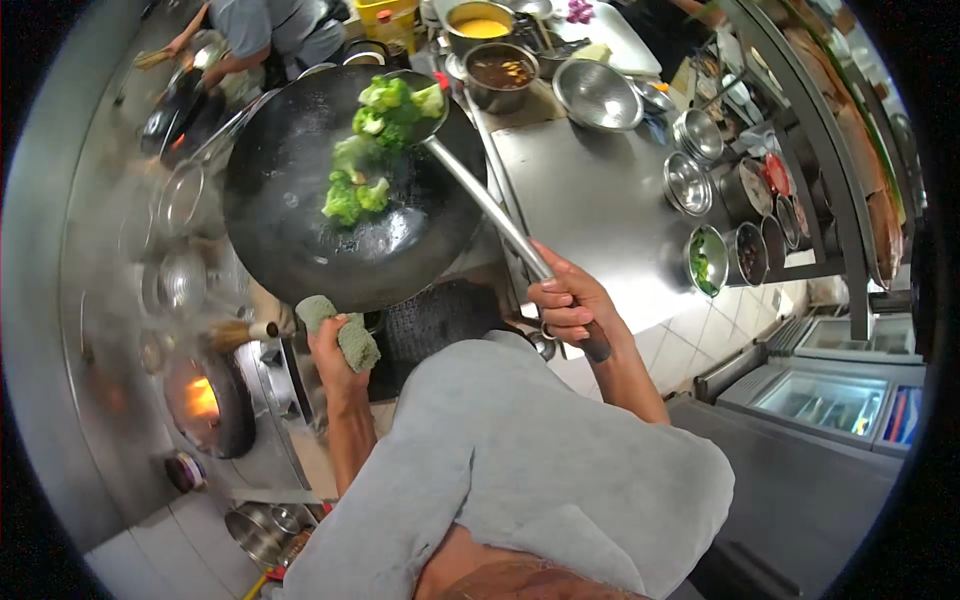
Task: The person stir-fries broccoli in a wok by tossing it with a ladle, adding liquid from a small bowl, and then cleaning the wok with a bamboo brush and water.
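A large dark wok (285,202) tilts in front of me, its near rim at a folded green cloth (358,346). My left hand (335,349) grips that cloth against the wok's edge; the handle itself is hidden. In my right hand (574,296) is the handle of a long metal ladle (487,202), which reaches up and left across the wok. Its bowl, near the far rim, carries broccoli florets (397,105). More broccoli (352,196) lies in the wok just below the ladle, partly blurred by motion or steam.
A steel counter (592,195) runs to the right, with a mixing bowl (598,95) and a pot of dark sauce (500,71). Several small bowls line its right side, one with green leaves (702,259). Flames burn in a burner (201,397) at left. Another person (270,37) works beyond.
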The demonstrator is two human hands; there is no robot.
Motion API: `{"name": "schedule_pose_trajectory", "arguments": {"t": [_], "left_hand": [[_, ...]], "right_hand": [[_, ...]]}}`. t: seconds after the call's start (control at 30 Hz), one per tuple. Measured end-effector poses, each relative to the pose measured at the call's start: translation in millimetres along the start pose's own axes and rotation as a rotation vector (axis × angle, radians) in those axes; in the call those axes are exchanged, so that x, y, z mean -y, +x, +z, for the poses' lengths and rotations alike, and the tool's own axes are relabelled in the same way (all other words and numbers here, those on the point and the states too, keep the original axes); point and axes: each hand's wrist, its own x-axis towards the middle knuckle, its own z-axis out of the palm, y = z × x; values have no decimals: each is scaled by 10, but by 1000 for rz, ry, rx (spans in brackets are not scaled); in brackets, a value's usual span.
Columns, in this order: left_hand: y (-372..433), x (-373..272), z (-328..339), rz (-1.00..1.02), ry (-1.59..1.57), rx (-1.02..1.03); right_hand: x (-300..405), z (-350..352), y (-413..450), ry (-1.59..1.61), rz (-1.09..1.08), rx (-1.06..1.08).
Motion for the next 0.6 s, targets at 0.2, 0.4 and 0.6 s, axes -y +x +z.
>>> {"name": "schedule_pose_trajectory", "arguments": {"t": [0.2, 0.4, 0.6], "left_hand": [[226, 188, 1087, -15, 108, 41], [573, 277, 1699, -13, 148, 138], [685, 203, 2204, 69, 245, 158]], "right_hand": [[737, -324, -440, 39, -295, -120], [1211, -550, -562, -193, -495, -331], [1414, -1210, -305, -944, -468, -816]]}}
